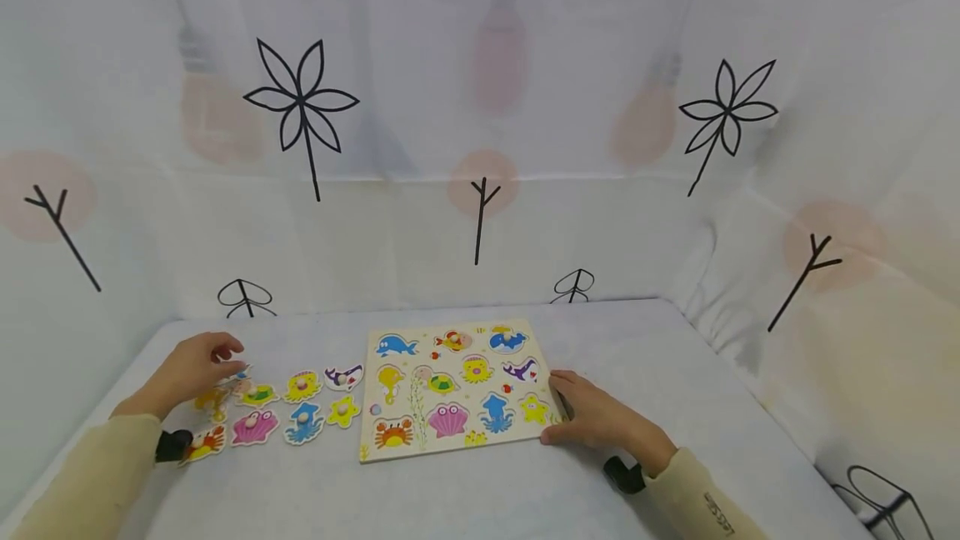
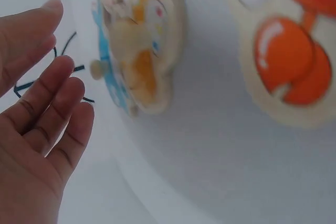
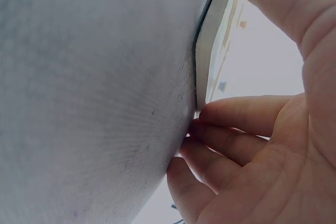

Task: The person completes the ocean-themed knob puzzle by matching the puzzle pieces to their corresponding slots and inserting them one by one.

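My left hand (image 1: 193, 369) hovers over the left side of the loose wooden puzzle pieces, fingers loosely bent. In the left wrist view its fingertips are apart from a blue piece (image 2: 111, 85) with a small knob; a yellow piece (image 2: 147, 77) and an orange crab piece (image 2: 294, 61) are nearby. The fingers partly hide the blue piece in the head view. My right hand (image 1: 600, 419) rests against the right edge of a sea-animal puzzle board (image 1: 420, 453), thumb near its lower corner. The right wrist view shows thumb and fingertips touching the board's side (image 3: 207, 72).
Between the left hand and the board lie a pink shell piece (image 1: 255, 428), a turtle piece (image 1: 258, 395), a yellow octopus piece (image 1: 302, 385), a blue squid piece (image 1: 303, 425), a star piece (image 1: 343, 412) and a purple shark piece (image 1: 343, 377). White patterned cloth (image 1: 420, 240) hangs behind the table.
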A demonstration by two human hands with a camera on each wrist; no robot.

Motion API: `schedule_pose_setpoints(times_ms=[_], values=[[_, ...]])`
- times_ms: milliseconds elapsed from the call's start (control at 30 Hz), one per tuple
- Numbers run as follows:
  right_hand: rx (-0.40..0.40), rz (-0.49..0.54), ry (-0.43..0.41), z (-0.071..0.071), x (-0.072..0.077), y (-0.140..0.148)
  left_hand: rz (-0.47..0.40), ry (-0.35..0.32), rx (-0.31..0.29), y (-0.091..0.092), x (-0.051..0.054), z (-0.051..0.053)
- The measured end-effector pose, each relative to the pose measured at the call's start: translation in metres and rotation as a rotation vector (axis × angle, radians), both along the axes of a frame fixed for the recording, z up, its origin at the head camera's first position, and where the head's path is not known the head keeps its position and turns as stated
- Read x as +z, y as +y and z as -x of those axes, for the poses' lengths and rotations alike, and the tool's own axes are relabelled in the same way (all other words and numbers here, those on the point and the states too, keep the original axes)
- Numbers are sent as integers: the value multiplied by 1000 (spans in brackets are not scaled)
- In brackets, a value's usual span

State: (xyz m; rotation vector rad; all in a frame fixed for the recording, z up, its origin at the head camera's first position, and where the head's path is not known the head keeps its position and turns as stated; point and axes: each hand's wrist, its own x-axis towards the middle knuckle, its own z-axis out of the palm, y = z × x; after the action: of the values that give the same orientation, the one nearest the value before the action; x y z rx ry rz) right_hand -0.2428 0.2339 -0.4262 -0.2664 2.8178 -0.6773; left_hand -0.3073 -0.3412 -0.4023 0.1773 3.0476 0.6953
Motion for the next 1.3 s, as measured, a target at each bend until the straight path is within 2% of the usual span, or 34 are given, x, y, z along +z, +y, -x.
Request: schedule_pose_setpoints(times_ms=[267, 600, 1100, 1300], values=[[1, -4, 7, 0, -2, 0, -17, -83, 49, -17, -5, 3], [6, 0, 17, 0, -2, 1, -24, -149, 129, -21, -11, 8], [-4, 3, 11, 1, -4, 0, -20, -132, 110, -18, -13, 9], [13, 5, 25, -1, -2, 0, -4, -87, 101, -17, -13, 9]])
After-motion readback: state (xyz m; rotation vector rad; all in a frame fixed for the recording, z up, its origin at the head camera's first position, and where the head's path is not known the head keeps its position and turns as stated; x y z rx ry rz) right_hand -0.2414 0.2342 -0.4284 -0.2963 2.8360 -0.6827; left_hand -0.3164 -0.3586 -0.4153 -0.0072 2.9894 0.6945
